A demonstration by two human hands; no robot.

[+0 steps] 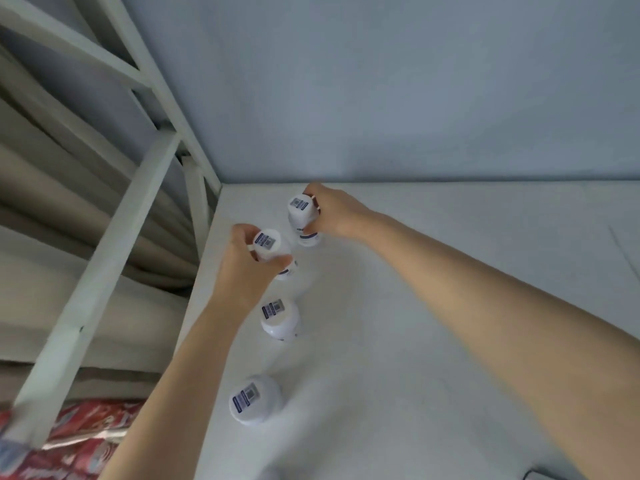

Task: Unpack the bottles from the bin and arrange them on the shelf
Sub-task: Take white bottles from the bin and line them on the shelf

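Observation:
Several white bottles with barcode stickers on their caps stand in a line along the left side of the white shelf (pixel 433 306). My right hand (pixel 332 213) grips the farthest bottle (pixel 300 213) near the back wall. My left hand (pixel 242 265) grips the second bottle (pixel 270 245) just in front of it. Both held bottles seem to touch the shelf. A third bottle (pixel 278 318) and a nearest bottle (pixel 254 400) stand free, closer to me. The bin is out of sight.
A white metal shelf frame (pixel 114 237) with slanted bars runs along the left. Beige curtain folds hang behind it. Red patterned packaging (pixel 69 445) lies at the lower left. A pale blue wall closes the back of the shelf.

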